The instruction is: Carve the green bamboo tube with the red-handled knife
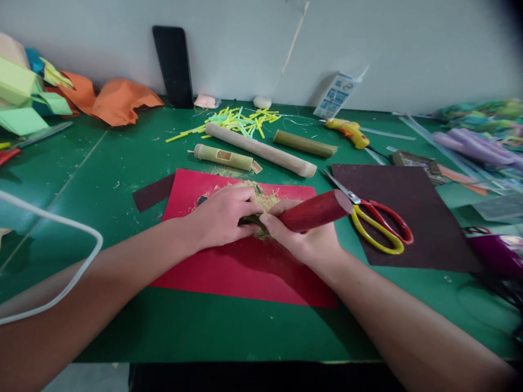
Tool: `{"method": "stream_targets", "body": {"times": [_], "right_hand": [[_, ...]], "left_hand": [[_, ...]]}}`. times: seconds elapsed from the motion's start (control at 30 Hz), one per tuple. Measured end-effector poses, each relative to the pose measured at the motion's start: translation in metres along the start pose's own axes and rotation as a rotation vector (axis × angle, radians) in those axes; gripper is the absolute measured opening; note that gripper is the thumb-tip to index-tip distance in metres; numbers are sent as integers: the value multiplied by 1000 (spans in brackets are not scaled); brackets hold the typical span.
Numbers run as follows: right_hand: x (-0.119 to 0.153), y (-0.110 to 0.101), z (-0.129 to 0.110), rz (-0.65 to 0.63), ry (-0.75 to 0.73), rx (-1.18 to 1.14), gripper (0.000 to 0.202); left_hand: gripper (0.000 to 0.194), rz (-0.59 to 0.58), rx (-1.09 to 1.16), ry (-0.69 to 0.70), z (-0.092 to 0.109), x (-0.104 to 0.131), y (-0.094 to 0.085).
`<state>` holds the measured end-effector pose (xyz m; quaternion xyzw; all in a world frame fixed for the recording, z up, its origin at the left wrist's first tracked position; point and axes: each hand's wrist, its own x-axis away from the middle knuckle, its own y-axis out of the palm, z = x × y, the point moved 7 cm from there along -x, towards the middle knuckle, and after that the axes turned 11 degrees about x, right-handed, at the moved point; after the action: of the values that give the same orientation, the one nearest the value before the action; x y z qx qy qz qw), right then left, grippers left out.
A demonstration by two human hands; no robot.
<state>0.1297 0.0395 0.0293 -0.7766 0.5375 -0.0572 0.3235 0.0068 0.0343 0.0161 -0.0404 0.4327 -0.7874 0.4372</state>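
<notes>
My right hand is wrapped round a thick red wooden handle, whose flat round end points up to the right. The tool's working end is hidden by my fingers. My left hand pinches a small dark green piece, which looks like bamboo; my right thumb lies against its right end. Both hands are close together over a red sheet. Pale shavings are strewn on the sheet around my fingertips.
Behind the sheet lie a notched bamboo tube, a pale wooden rod and a green bamboo piece. Scissors rest on a dark sheet at right. A yellow glue gun and a leaning phone are further back. A white cable crosses the left.
</notes>
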Motion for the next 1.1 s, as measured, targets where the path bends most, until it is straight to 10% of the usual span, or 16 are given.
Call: {"method": "stream_targets", "body": {"times": [0.5,0.87,1.1], "right_hand": [[3,-24,17,412,155,-54,18],[-2,-11,8,115,133,-31,29],[-1,-10,7,143,83,-36,27]], "left_hand": [[16,-28,-31,-28,-1,0,0],[12,-43,-26,-59,-2,-1,2],[14,-39,-46,-44,0,0,1]]}}
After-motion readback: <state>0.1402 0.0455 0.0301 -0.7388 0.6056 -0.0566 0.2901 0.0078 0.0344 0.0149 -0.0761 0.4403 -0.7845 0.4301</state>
